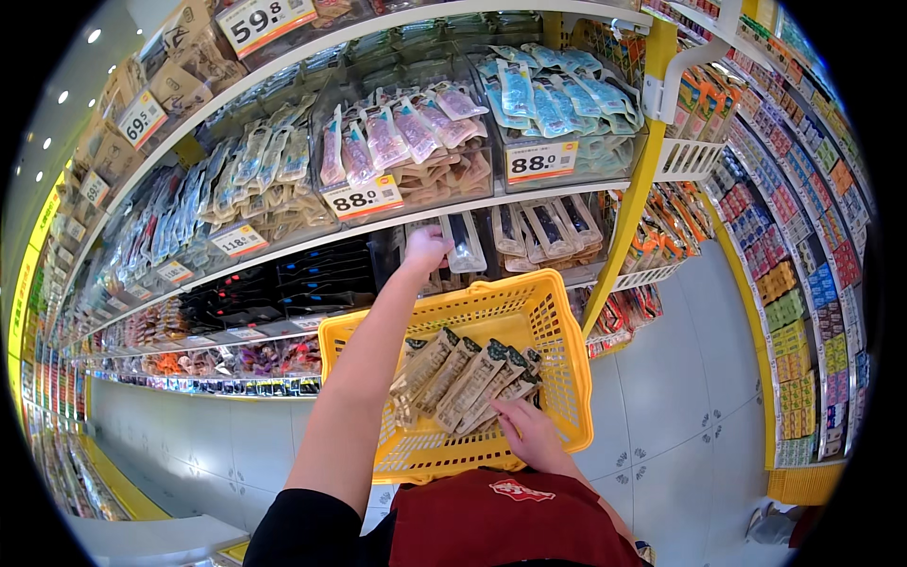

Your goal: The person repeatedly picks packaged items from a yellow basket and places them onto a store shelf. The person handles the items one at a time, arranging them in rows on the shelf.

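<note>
My left hand [427, 248] reaches into a lower shelf bin, its fingers at the left edge of a long clear-and-dark plastic package [464, 242]. Whether they grip it cannot be made out. In front of me is a yellow plastic shopping basket [579, 383], its handle folded against the rim. Several long beige packets [460, 386] with dark green ends lie slanted in a row inside it. My right hand [528, 429] is over the basket's near right part, fingertips at the lower ends of the packets; its hold on them is unclear.
Above the left hand, shelf bins hold pink pouches [411, 127] and blue pouches [560, 92]. A yellow shelf post [631, 205] rises right of the basket, beside white wire baskets [691, 159]. Stocked shelves [793, 305] line the tiled aisle [673, 383]; another person's shoe [762, 521] shows lower right.
</note>
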Available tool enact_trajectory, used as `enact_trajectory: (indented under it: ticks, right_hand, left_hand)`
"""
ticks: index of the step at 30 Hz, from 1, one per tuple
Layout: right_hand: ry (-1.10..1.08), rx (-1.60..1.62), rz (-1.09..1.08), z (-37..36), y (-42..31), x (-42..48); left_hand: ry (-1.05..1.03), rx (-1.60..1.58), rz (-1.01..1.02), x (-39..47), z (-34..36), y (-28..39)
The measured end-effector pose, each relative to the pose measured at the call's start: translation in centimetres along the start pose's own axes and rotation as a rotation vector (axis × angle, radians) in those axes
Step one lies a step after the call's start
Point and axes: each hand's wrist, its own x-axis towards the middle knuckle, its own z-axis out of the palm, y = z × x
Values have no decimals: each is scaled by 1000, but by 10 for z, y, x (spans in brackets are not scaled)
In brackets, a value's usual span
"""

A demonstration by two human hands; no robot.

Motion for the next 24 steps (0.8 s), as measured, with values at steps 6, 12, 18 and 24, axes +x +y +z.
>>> enact_trajectory:
  ticks: [6,12,18,24]
  right_hand:
    - [10,-31,28,6,21,-20]
    - [-15,-19,33,9,24,-20]
    - [-40,-7,39,9,22,-16]
    - [-30,18,85,7,21,-19]
  left_hand:
    - [-10,76,-100,9,18,-29]
    - [-31,330,-11,4,18,-23]
    - [8,588,175,12,13,-36]
    - [148,718,411,-42,18,7]
